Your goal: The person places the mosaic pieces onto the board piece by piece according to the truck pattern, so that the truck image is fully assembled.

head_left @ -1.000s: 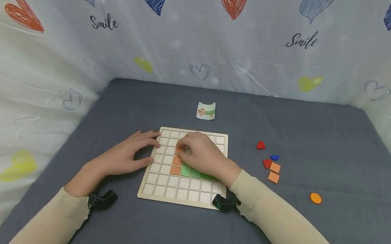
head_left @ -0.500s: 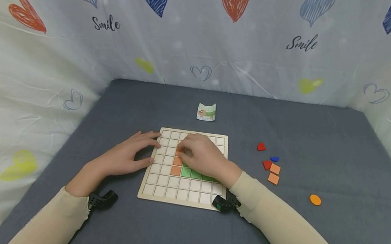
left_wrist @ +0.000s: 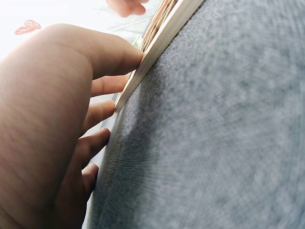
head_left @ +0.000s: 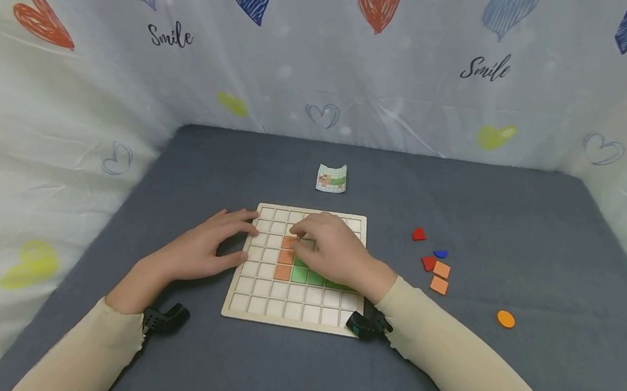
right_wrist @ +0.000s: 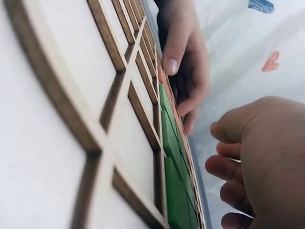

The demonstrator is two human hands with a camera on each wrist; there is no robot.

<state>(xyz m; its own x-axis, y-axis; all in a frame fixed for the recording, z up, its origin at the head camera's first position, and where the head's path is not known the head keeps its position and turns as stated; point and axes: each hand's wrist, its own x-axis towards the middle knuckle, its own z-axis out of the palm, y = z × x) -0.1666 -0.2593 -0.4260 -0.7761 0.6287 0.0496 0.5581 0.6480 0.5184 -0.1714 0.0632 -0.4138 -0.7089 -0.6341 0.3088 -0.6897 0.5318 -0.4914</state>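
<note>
A wooden grid board (head_left: 264, 317) lies on the grey cloth. My left hand (head_left: 197, 248) rests at its left edge, fingers spread and fairly straight; in the left wrist view the thumb (left_wrist: 119, 55) touches the side of the board. Orange square tiles (head_left: 283, 272) fill a short column of cells, and green square tiles (head_left: 299, 275) run right from it, partly hidden under my right hand (head_left: 333, 251). In the right wrist view that hand's fingers (right_wrist: 224, 168) are loosely bent, apart from the green tiles (right_wrist: 174, 136), with nothing between them.
Right of the board lie two loose orange squares (head_left: 439, 285), two red pieces (head_left: 419, 234), a blue half-round (head_left: 441, 254) and an orange disc (head_left: 505, 319). A small curled pattern card (head_left: 331, 178) lies behind the board. A printed curtain (head_left: 416, 73) rises at the back.
My right hand has drawn slightly right, off the top orange tile, which now shows in its cell. The left hand keeps its place at the board's edge.
</note>
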